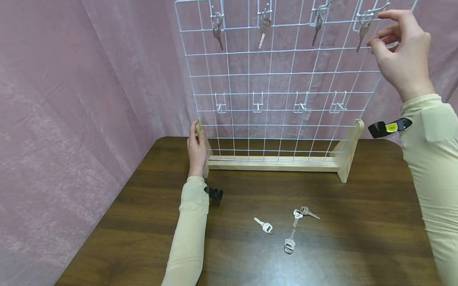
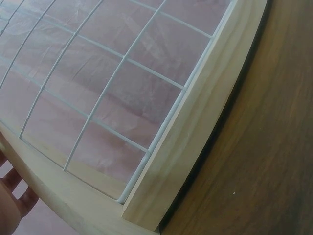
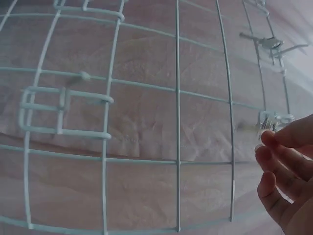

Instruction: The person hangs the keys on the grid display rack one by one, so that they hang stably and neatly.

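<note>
My right hand (image 1: 406, 49) is raised beside the rightmost key of the upper row (image 1: 363, 35), its fingers bent and a gap between index finger and thumb. That key hangs by its ring from a white hook; in the right wrist view the fingertips overlap the ring (image 3: 267, 121), so contact is unclear. My left hand (image 1: 197, 151) rests around the left wooden upright of the stand (image 1: 199, 127), steadying contact at its top; the left wrist view shows only its fingers (image 2: 27, 200) beside the wood. The white wire grid (image 1: 282, 73) stands upright in the wooden base (image 1: 272, 165).
Three other keys hang in the upper row, including the leftmost key (image 1: 217, 35). Below, a row of several hooks includes this bare hook (image 1: 257, 106). Several loose keys, among them a silver key (image 1: 290, 243), lie on the brown table (image 1: 236, 254). Pink curtain (image 1: 107, 79) surrounds it.
</note>
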A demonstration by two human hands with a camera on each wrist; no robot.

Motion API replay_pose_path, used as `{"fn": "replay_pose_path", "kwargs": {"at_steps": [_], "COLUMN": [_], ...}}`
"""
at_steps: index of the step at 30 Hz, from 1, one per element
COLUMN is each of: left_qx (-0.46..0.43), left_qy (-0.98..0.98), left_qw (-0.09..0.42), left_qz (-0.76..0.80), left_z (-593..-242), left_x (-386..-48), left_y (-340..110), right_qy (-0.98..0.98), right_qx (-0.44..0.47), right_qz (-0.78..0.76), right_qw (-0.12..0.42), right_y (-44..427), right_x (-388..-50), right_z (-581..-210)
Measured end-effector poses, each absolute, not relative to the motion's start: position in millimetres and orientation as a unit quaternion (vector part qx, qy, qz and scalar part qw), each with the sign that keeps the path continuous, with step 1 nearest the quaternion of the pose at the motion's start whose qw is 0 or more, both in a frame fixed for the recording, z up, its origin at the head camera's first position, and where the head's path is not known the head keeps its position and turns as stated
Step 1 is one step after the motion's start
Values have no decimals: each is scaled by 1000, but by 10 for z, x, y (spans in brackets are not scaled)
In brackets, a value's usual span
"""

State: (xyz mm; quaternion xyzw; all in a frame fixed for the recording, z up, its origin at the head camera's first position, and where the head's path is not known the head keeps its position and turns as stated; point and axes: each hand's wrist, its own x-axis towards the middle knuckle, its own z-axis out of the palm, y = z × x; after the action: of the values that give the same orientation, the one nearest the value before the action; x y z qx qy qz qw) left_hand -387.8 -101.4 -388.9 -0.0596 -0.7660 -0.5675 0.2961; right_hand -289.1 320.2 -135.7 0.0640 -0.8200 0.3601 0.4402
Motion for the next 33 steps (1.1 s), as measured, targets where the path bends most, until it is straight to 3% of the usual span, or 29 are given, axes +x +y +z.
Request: {"fn": "replay_pose_path", "kwargs": {"at_steps": [10, 33], "left_qx": [-55, -60], "left_qy": [-769, -765], "left_qw": [292, 283], "left_qz": [-566, -576], "left_z": [-3905, -3880], "left_x": [-3886, -3876], "left_y": [-1023, -1019], "right_qy": [-786, -808], "right_qx": [113, 226], "right_qz": [367, 308], "right_qw": [484, 448], "right_y": [3015, 2627], "right_x": [-2468, -2034], "right_z": [-1836, -2540]}}
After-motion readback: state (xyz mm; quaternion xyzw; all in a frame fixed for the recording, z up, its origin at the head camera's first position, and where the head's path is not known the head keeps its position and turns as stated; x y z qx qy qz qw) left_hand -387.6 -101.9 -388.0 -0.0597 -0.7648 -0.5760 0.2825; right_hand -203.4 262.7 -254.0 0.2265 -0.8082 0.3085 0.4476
